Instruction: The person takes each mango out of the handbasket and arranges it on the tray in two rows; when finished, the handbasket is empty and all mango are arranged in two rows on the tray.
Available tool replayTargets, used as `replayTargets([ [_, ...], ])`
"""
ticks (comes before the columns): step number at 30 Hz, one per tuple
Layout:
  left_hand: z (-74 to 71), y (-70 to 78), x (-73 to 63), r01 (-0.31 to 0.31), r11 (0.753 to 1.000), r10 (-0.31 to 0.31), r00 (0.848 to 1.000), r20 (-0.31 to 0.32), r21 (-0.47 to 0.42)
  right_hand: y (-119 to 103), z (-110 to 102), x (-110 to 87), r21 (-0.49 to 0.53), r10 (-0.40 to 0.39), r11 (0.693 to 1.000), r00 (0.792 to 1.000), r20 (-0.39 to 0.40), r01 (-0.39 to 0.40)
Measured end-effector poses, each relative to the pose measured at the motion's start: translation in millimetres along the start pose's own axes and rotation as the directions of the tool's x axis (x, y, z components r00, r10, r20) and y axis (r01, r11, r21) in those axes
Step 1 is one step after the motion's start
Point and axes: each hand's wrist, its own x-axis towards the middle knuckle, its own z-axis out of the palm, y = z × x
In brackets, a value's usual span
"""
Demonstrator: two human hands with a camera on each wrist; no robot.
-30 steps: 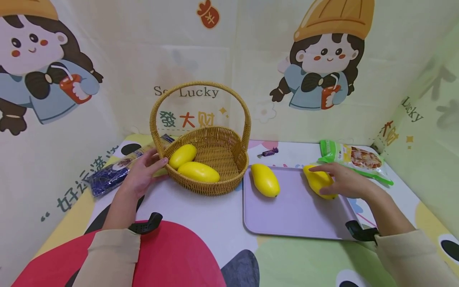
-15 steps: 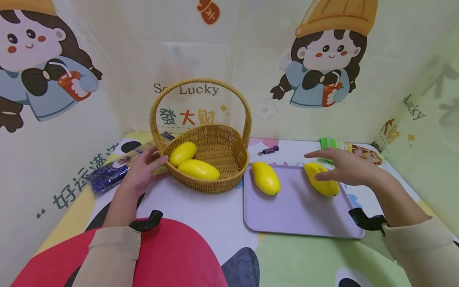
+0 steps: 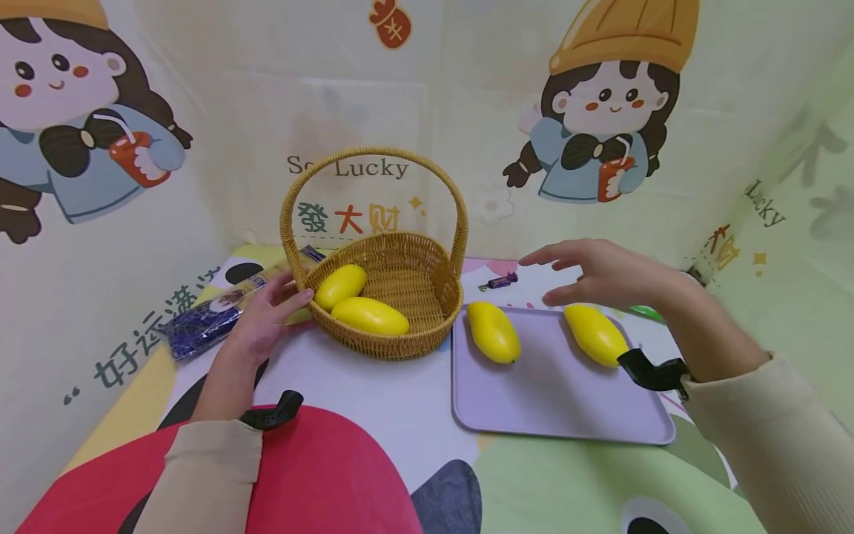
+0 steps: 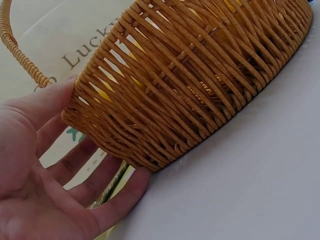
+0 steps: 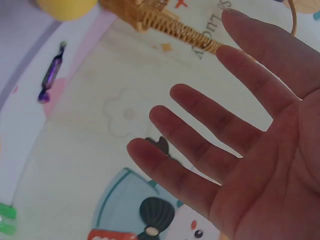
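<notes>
A wicker basket [image 3: 415, 297] with a tall handle stands left of centre in the head view. Two yellow mangoes, one upper [image 3: 340, 287] and one lower [image 3: 371, 317], lie inside it on the left. My left hand [image 3: 263, 326] rests against the basket's left side, thumb [image 4: 59, 95] at the rim and fingers extended along the outside. A lilac tray [image 3: 554, 404] to the right bears a left mango [image 3: 494, 334] and a right mango [image 3: 595, 335]. Above the tray's far edge hovers my right hand [image 3: 600, 274], fingers spread apart and holding nothing.
A purple-wrapped candy [image 3: 499, 282] lies behind the tray. At the left, partly behind my left hand, is a blue-and-gold package [image 3: 207, 326]. A green-edged package [image 3: 646, 313] at the right is mostly hidden by my right arm. Printed cloth walls stand around the table.
My right hand has lifted off the right mango and moved up and left toward the back of the tray. That mango stays on the tray. My left hand stays at the basket.
</notes>
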Motion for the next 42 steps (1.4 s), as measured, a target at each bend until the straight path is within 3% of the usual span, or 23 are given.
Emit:
replayTargets([
  [12, -1.9, -4.3, 1.2, 0.01, 1.0, -0.01, 1.0, 0.006, -0.021, -43, -9, 54.3, 0.044, -0.097, 0.995, 0.987, 0.128, 0.092],
  [25, -4.0, -2.5, 5.4, -0.007, 1.0, 0.007, 1.0, 0.002, 0.001, -71, 7, 123.5, 0.084, -0.146, 0.988, 0.96, 0.238, 0.13],
  [34, -2.5, -1.8, 3.1, -0.008, 1.0, 0.008, 1.0, -0.006, -0.002, -96, 20, 154.5, 0.07, -0.175, 0.984, 0.943, 0.283, 0.162],
  [42, -0.6, -0.4, 1.4, -0.007, 1.0, 0.007, 1.0, 0.003, -0.014, -112, 34, 175.8, 0.066, -0.182, 0.983, 0.94, 0.289, 0.17],
])
